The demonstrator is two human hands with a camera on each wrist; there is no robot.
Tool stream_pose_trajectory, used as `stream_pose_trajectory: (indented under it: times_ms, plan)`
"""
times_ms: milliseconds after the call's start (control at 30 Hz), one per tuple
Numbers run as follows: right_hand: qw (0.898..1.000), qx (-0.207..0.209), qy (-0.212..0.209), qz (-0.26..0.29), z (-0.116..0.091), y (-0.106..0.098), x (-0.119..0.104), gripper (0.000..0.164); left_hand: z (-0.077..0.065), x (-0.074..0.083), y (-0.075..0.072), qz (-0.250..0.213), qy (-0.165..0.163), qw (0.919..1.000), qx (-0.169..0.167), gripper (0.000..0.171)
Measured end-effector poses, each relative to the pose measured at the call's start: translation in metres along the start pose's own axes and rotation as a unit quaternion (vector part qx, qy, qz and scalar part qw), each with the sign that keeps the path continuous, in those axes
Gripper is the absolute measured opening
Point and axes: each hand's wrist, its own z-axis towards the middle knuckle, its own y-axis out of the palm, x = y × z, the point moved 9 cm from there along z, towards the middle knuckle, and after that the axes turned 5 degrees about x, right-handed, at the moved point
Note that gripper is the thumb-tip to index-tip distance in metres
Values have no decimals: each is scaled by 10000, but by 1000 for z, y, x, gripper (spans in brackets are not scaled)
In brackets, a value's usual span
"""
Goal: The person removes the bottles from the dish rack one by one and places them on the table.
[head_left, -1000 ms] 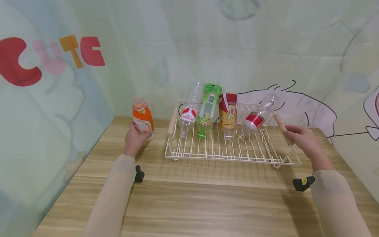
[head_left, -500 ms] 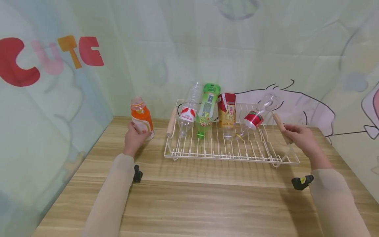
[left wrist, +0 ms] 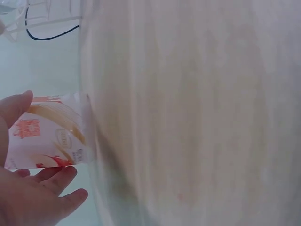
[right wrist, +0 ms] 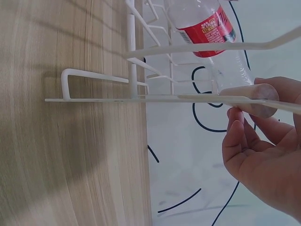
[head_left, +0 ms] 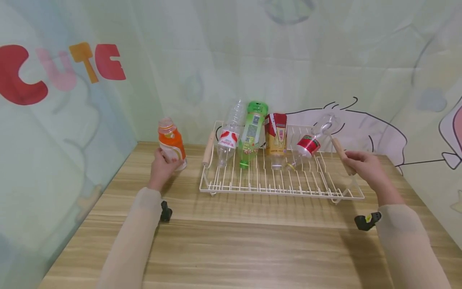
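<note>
My left hand (head_left: 162,168) grips the lower part of an orange and white plastic bottle (head_left: 172,145) with an uncapped neck. It stands at the left of the rack, its base on the table. In the left wrist view the thumb lies on one side of the bottle (left wrist: 51,134) and the fingers on the other. On the far side, my right hand (head_left: 366,166) holds the wooden handle (head_left: 343,156) at the right end of a white wire dish rack (head_left: 285,194). The right wrist view shows the fingers and thumb about that handle (right wrist: 249,99).
Leaning neck-down in the rack are a clear bottle (head_left: 229,139), a green bottle (head_left: 254,130), a red and gold bottle (head_left: 277,134) and a clear red-labelled bottle (head_left: 308,145). The rack's left wooden handle (head_left: 208,149) is beside the orange bottle. Printed cloth walls (head_left: 231,52) border the wooden table (head_left: 252,249).
</note>
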Motion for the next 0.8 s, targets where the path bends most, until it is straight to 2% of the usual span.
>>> stream_pose_trajectory:
  times_ms: [300, 500, 633, 800]
  plan:
    - [9999, 72, -38, -111, 2, -3, -2, 66, -3, 14, -11, -404, -62, 9991, 54, 90]
    - [9996, 101, -201, -191, 2, -10, -10, 65, -8, 27, -25, -468, -8, 9984, 305, 94]
    - [9997, 134, -142, -150, 2, -12, -17, 68, -16, 31, -29, -464, -186, 9979, 409, 94]
    - [9994, 180, -227, -189, 4, -16, -27, 68, -30, 38, -30, -671, -357, 9955, 574, 90]
